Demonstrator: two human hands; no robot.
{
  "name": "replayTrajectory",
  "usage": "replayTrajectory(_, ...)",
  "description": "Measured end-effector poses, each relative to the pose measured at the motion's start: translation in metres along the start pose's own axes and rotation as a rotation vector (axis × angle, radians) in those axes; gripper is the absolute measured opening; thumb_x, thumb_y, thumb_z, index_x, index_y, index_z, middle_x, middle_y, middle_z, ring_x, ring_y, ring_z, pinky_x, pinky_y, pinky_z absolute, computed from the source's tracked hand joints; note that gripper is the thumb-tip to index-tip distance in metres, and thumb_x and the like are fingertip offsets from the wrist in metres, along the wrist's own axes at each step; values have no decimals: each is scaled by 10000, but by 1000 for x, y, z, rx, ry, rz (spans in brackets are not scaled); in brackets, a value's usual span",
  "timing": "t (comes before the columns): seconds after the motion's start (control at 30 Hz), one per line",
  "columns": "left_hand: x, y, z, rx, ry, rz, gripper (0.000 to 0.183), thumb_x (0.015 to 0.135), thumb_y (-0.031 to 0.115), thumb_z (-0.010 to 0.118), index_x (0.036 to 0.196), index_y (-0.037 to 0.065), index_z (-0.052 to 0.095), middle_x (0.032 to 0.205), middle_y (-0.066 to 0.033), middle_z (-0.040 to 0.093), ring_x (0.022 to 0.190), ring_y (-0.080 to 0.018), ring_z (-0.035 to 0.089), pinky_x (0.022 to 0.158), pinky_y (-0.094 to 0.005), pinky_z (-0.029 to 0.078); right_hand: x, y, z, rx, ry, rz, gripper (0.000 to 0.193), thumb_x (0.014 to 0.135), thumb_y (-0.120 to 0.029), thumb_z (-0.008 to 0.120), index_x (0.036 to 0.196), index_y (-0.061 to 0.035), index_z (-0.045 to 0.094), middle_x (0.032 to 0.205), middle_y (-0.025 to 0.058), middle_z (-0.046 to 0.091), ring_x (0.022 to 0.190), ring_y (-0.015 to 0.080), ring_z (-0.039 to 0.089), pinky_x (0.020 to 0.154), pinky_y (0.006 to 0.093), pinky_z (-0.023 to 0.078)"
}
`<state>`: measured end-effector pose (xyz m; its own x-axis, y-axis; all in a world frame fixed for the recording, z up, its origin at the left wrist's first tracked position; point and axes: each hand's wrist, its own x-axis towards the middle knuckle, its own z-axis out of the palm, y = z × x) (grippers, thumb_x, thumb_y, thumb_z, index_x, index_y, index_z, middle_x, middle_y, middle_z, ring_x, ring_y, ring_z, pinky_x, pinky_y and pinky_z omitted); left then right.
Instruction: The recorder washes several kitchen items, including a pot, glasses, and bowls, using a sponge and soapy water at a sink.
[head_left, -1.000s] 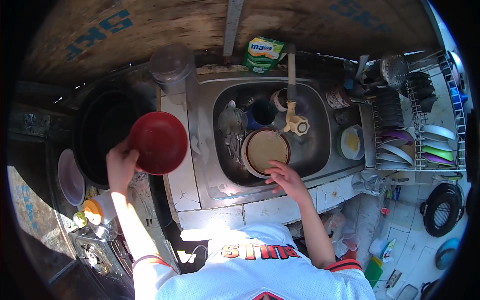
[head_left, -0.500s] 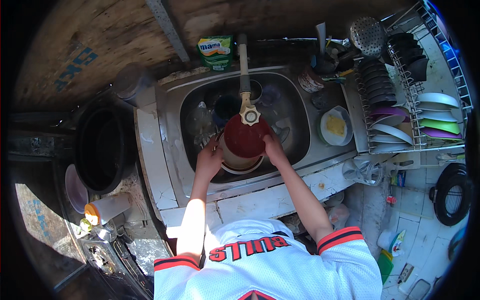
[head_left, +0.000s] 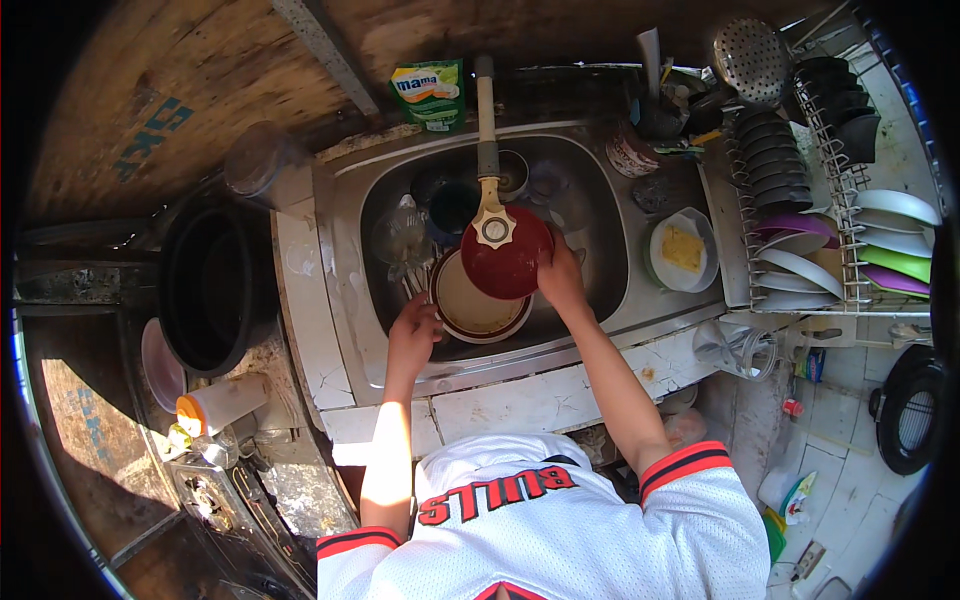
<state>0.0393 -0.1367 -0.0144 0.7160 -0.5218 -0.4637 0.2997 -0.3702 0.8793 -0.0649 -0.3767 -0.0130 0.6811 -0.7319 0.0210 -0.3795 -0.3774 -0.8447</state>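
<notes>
A dark red bowl (head_left: 510, 270) is in my right hand (head_left: 562, 277), whose fingers grip its right rim. It sits under the faucet's star-shaped handle (head_left: 495, 231), which covers part of it. Below and left of it, a cream dish with a brown rim (head_left: 475, 306) lies in the steel sink (head_left: 590, 310), partly hidden by the red bowl. My left hand (head_left: 413, 335) is beside that dish's lower left rim, fingers loosely curled and thumb apart; nothing shows in it. Several spoons or forks (head_left: 408, 270) and clear glassware (head_left: 400, 225) lie left of the dishes.
A bowl with a yellow sponge (head_left: 682, 250) stands on the right ledge. Farther right, a wire rack (head_left: 850, 235) holds plates and dark bowls. A green pouch (head_left: 430, 95) stands behind the sink. A large black tub (head_left: 215, 290) and an orange-lidded container (head_left: 222, 405) are at left.
My left hand has come off the dishes and moved slightly down and left. My right hand has shifted the red bowl to the right, uncovering more of the cream dish.
</notes>
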Motion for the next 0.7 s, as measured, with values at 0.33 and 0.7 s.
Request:
replayTrajectory(0.33,13,3,18,149,-57,36,412,902,73,412,1302,-16,455,1099,-140,594,849,-186,648,662,-274,542,-5,2,6,12,13,141,325,925,-182,428,1212,-49,503,1059,280,601,1009,464,553,838,506,453)
replayTrajectory(0.7,-8,46,37,585,103,679,438,817,40,584,1249,31,512,1109,-119,590,977,-247,601,751,-362,486,-7,4,5,46,58,263,362,894,-175,437,1222,-31,487,1070,300,586,1026,471,536,885,507,434)
